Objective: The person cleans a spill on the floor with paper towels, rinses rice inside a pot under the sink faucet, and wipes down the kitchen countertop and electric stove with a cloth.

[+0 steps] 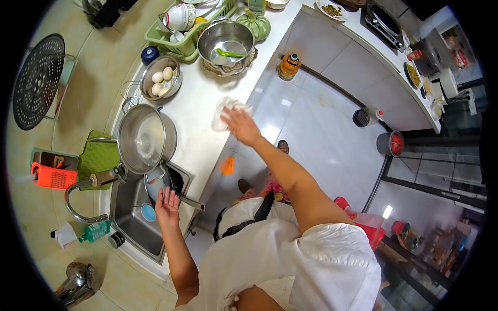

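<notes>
My right hand (239, 123) presses a white cloth (219, 123) onto the white countertop (194, 122) near its front edge. The fingers lie bent over the cloth. My left hand (167, 207) is open over the front rim of the sink (124, 217), palm turned up and holding nothing. Just beyond it, a pan with a metal handle (191, 201) rests in the sink, partly hidden. A large steel pot (141, 139) sits tilted at the sink's far end, with a little whitish residue inside. A round light-blue thing (148, 212) is in the sink.
Behind the cloth are a steel bowl of eggs (176, 85), a steel pot (225, 39) with a green pepper, a green dish rack (184, 47) and a green pumpkin (254, 25). A curved faucet (78, 199) reaches over the sink. An oil bottle (289, 67) stands on the floor.
</notes>
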